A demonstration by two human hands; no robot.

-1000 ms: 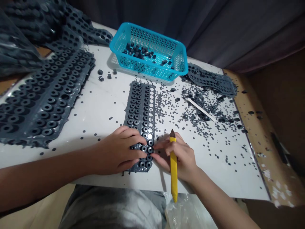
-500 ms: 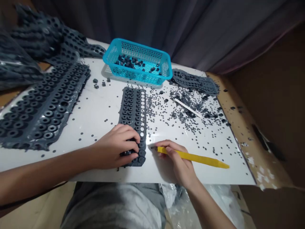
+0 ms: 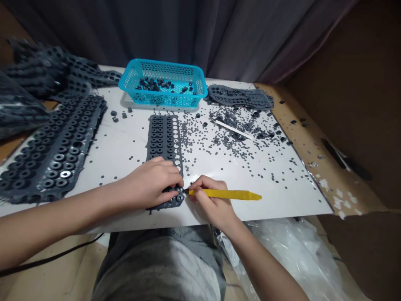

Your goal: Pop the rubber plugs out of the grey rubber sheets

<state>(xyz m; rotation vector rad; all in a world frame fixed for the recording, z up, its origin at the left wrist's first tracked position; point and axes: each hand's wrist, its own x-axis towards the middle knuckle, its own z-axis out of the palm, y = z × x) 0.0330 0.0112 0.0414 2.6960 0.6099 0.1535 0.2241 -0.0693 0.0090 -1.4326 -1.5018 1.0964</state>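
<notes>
A dark rubber sheet (image 3: 162, 138) with rows of ring-shaped parts lies on the white board (image 3: 125, 217); its right-hand column has open holes in the upper part. My left hand (image 3: 158, 179) rests over the sheet's lower part, fingers bent together at its right column; what they pinch, if anything, is hidden. My right hand (image 3: 213, 198) grips a yellow-handled tool (image 3: 232, 194) whose dark tip meets the sheet's right edge beside my left fingertips. Small dark discs (image 3: 219, 142) are scattered right of the sheet.
Behind the sheet stands a blue basket (image 3: 166, 100) with small dark pieces inside. A larger ringed sheet (image 3: 53, 146) lies at left, a perforated strip (image 3: 241, 97) at back right. A white stick (image 3: 233, 129) lies among the discs.
The view has shifted. My right hand has moved left with the yellow tool, bringing its tip from the bare board to the sheet's edge. My left hand still rests on the sheet.
</notes>
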